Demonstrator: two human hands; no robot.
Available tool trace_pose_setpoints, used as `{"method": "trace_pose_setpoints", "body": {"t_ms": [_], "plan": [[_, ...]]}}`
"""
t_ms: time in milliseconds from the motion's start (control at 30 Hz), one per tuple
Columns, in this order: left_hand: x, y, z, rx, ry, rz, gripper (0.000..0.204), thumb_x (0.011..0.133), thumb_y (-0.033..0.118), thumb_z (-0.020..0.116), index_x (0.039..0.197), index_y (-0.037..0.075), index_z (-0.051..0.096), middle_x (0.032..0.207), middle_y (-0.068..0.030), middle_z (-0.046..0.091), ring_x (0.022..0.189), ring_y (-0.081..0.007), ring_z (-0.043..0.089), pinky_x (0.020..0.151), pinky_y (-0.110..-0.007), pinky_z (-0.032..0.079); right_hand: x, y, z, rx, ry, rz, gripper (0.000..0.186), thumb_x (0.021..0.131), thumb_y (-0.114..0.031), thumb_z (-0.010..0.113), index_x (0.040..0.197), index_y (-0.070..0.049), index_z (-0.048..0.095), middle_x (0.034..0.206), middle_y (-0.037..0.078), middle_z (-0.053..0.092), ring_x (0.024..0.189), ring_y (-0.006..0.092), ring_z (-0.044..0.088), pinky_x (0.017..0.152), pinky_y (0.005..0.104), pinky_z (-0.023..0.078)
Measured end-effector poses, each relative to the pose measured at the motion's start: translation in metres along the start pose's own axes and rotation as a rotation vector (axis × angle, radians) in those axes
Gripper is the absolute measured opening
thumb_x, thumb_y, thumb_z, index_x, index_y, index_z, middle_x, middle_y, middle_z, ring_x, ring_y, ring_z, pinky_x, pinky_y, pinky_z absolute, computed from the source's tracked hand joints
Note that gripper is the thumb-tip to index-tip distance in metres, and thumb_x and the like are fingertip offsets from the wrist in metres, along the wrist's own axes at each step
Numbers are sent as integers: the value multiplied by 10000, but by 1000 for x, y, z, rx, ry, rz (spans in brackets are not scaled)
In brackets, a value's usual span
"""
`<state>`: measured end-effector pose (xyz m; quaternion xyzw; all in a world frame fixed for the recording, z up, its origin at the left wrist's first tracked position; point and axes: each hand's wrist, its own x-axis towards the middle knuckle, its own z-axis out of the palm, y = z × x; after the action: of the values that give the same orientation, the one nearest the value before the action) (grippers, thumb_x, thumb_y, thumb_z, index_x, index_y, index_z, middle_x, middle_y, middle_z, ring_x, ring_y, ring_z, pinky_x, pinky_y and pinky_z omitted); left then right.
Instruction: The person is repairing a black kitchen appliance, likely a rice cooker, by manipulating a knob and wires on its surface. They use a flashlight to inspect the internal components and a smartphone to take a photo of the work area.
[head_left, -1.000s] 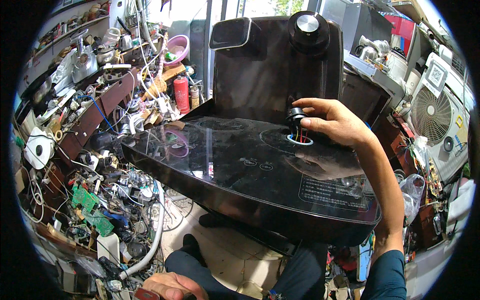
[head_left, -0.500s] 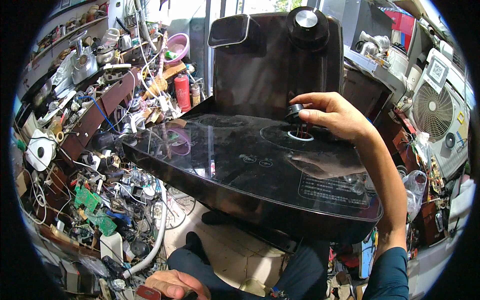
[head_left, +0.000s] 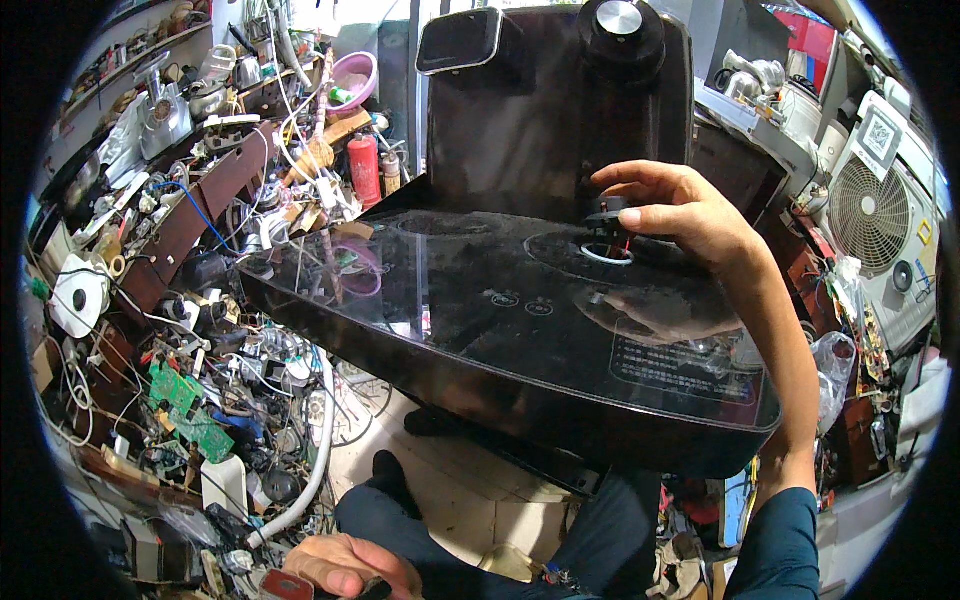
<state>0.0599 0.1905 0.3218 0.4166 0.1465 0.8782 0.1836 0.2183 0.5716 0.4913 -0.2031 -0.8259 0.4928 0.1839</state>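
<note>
A black appliance with a glossy glass top stretches in front of me, its upright back panel rising at the far side. My right hand reaches over its right part. Thumb and fingers curve around a small round black connector, thumb against its side and index finger raised above. Thin wires run from the connector down into a white-ringed hole in the glass. Low at the left, my left hand is closed near my leg, by a reddish-brown piece and something dark, both cut off by the lower edge.
Piled parts, cables and green circuit boards crowd the left, with a thick white hose. A red fire extinguisher and a pink basin stand behind. At the right is a white fan unit.
The connector has shifted slightly right, and my index finger has lifted off its top. The appliance sits slightly differently in the picture. My left hand stays nearly in place.
</note>
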Motion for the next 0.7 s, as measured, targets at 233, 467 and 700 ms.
{"method": "trace_pose_setpoints", "body": {"t_ms": [233,467,700], "plan": [[2,23,-4,163,-28,-324,337,1042,300,617,802,69,561,683,-27,514,518,-139,444,487,-324,366,0,2,-2,95,-22,-40,630,816,-107,831,1402,-46,609,1270,139,687,1113,206,677,1021,351,521],[-7,47,-22,102,-107,-581,326,1059,292,613,1005,-29,598,899,-121,642,699,-167,598,599,-297,472,-3,4,-5,101,-55,-73,674,765,-4,841,1398,-46,612,1308,117,684,1160,199,661,1057,360,511],[-18,48,-56,-254,-186,-766,445,1084,261,567,1271,-142,583,1115,-244,682,853,-229,687,700,-329,552,-7,-3,0,124,-93,-95,700,747,65,832,1403,-32,607,1330,125,675,1237,203,625,1118,364,470]]}}
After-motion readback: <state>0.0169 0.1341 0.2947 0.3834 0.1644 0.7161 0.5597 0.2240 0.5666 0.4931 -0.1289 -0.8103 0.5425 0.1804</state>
